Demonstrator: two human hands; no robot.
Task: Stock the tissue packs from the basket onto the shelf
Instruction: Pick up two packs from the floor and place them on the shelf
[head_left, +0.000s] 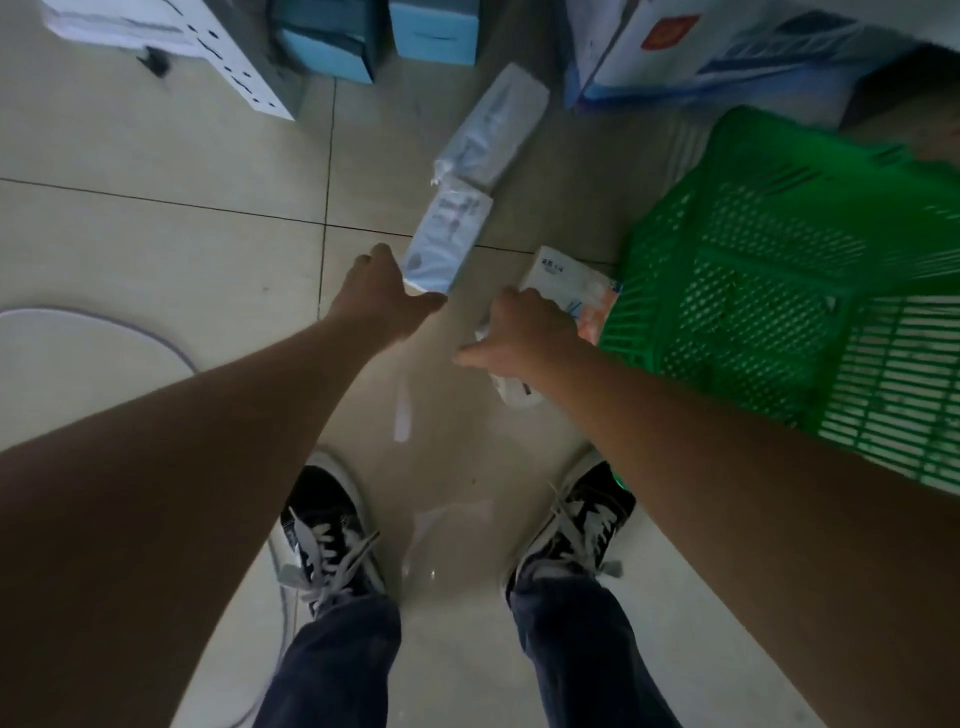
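A green plastic basket (779, 291) lies tipped on the tiled floor at the right. My left hand (382, 291) grips the near end of a white tissue pack (447, 241) lying on the floor. A second white pack (493, 130) lies just beyond it, end to end. My right hand (519, 335) is down on a third, crumpled pack (566, 283) beside the basket's mouth, its fingers curled over the wrapper. The shelf itself is not in view.
Blue boxes (332, 47) and larger white-and-blue cartons (675, 47) stand on the floor at the back. A white panel (171, 36) lies at the back left. A pale round mat (78, 364) is at the left. My two feet (332, 540) stand below the hands.
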